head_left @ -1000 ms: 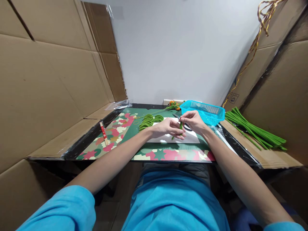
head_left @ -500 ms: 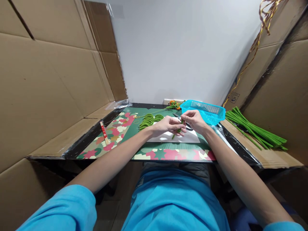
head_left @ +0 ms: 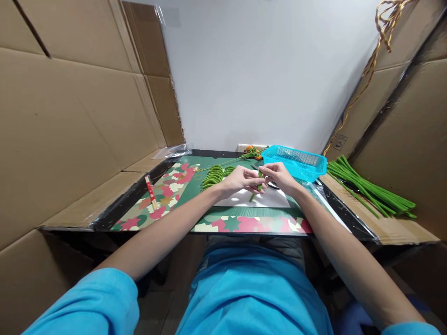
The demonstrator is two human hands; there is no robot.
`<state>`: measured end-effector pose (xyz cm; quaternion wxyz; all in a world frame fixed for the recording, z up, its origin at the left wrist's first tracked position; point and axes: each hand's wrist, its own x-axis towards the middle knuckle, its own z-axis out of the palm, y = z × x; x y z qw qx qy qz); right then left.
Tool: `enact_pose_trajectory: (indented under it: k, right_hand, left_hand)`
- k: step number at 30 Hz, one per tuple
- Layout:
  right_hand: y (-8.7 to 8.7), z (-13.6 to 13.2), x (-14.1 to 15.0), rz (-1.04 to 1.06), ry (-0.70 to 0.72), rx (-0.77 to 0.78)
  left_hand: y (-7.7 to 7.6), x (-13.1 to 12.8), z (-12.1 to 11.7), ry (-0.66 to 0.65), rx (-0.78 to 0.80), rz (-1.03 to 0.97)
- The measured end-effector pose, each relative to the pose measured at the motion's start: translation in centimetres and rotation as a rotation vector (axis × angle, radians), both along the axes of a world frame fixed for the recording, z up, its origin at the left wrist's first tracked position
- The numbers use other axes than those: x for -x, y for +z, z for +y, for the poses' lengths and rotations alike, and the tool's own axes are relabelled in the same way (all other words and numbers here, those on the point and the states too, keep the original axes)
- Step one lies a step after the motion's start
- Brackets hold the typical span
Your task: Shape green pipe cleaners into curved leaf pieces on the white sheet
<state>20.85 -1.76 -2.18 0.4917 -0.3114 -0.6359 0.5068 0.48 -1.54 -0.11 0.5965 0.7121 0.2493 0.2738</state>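
Over the white sheet of paper [head_left: 240, 200], both hands meet around a short, bent piece of green pipe cleaner [head_left: 260, 180]. My left hand [head_left: 239, 181] pinches it from the left, with fingers wrapped around it. My right hand [head_left: 279, 177] grips its upper end between thumb and fingertips. Below the fingers, a thin green end [head_left: 252, 197] pokes out; how it joins the held piece is hidden. Rows of curved green pipe-cleaner pieces [head_left: 212, 177] lie just beyond my left hand. Scissors [head_left: 273, 185] rest partly hidden behind my right hand.
A blue plastic basket [head_left: 296, 163] stands at the back right. Beside it lies an orange flower stem [head_left: 252, 151]. Long green pipe cleaners [head_left: 372, 188] are piled on cardboard at right. Red-wrapped chopsticks [head_left: 151, 192] lie left on the patterned mat [head_left: 244, 224]. Cardboard walls flank both sides.
My right hand has shifted slightly left and down, closer to my left hand. The held pipe cleaner now stands more upright between the fingers. The things on the table have not moved.
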Motion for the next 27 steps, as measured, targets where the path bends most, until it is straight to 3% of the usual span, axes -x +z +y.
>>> enact_pose_trajectory:
  k: [22,27]
  right_hand:
    - [0.2,0.9,-0.3,0.060,-0.013,0.039]
    - [0.0,0.9,0.1,-0.060,-0.072,-0.055]
  left_hand:
    - [0.6,0.9,1.3,0.050,-0.014,0.050]
    - [0.3,1.3,1.7,0.059,-0.041,0.069]
